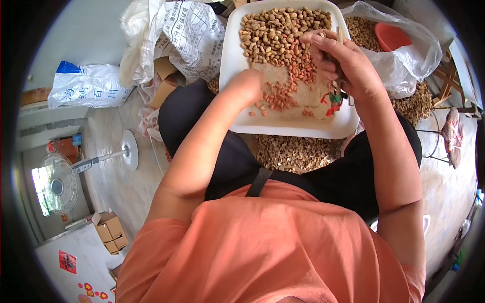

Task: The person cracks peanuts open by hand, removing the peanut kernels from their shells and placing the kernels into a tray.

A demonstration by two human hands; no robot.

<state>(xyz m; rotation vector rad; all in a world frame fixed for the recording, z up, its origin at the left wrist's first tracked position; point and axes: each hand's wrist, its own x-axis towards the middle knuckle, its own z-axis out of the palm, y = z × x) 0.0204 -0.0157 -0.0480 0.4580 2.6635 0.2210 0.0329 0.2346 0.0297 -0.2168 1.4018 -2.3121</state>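
A white tray [226, 55] sits in front of me, with unshelled peanuts [275, 33] heaped at its far side and reddish shelled peanuts [281, 95] spread over the middle. My left hand [246, 85] is closed over the tray's left part, beside the shelled peanuts; whatever its fingers hold is hidden. Over the right part, my right hand [344, 60] grips a slim wooden tool [340, 36] that stands upright along the palm. Below that hand a red and green patch [333, 99] shows; I cannot tell whether it belongs to the tool or the tray.
Peanut shells [293, 151] lie heaped under the tray, between my legs. At the right, a clear plastic bag [404, 65] holds more peanuts and a red bowl [393, 37]. White printed sacks [194, 38] stand at the left. A standing fan [58, 187] is farther left.
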